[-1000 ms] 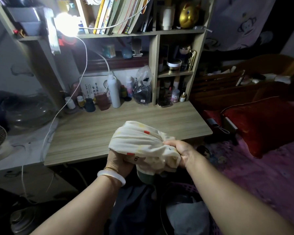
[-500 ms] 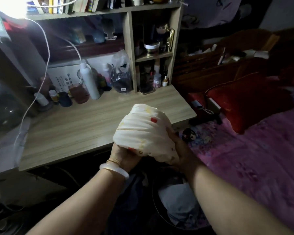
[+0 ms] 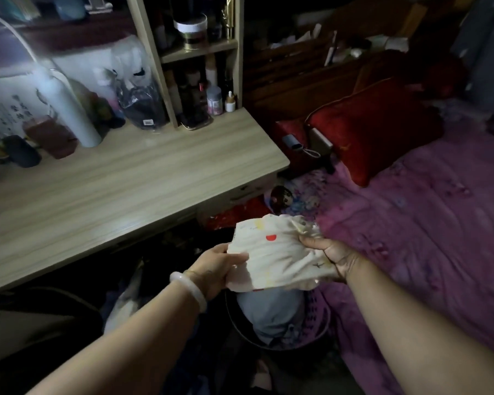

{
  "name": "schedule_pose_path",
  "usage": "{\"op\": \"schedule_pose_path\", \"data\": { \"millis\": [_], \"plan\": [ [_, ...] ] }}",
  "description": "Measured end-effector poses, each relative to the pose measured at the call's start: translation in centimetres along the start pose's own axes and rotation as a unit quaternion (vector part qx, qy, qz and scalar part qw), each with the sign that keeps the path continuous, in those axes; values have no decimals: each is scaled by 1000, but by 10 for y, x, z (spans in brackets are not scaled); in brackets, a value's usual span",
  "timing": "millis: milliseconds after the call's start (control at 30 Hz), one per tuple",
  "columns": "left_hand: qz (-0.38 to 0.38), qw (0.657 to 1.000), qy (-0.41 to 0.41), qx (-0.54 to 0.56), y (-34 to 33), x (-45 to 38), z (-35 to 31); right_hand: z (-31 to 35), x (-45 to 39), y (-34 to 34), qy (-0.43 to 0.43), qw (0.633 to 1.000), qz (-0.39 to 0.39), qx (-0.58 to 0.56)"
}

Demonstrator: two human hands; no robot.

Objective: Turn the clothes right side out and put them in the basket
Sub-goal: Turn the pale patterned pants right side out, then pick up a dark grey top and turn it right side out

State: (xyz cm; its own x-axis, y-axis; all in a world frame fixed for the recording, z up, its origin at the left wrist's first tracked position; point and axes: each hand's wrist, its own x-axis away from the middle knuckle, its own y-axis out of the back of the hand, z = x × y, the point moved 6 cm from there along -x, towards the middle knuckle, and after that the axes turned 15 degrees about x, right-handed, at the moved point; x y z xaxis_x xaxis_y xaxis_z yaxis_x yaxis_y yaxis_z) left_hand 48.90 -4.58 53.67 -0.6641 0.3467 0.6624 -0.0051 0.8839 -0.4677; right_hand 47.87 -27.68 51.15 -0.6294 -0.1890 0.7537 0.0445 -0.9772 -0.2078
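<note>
Head view:
garment (image 3: 280,259): cream printed cloth, held spread betw both hands, directly above basket (image 3: 322,320), prob for the drop.
L hand (image 3: 216,266): thumb + fingers pinch near edge.
R hand (image 3: 335,253): fingers curled round far edge, keeps it taut.
basket: on floor by bed (image 3: 428,223), blue-grey clothing (image 3: 271,312) already inside.

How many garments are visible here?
2: a cream printed cloth garment held between both hands, and a grey-blue garment in the dark round basket below. More may be hidden underneath.
</note>
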Motion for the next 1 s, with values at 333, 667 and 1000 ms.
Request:
{"op": "schedule_pose_path", "data": {
  "millis": [333,667,1000],
  "plan": [
    [-231,956,26,-179,74,-37,22,-48,-26,79,-88,928,-325,160],
    [-320,941,-1,-108,186,-19,1,-9,-92,-58,-42,962,-178,204],
    [-442,892,-59,-76,312,35,-6,-56,-182,-273,-12,921,-21,389]
  ]
}}
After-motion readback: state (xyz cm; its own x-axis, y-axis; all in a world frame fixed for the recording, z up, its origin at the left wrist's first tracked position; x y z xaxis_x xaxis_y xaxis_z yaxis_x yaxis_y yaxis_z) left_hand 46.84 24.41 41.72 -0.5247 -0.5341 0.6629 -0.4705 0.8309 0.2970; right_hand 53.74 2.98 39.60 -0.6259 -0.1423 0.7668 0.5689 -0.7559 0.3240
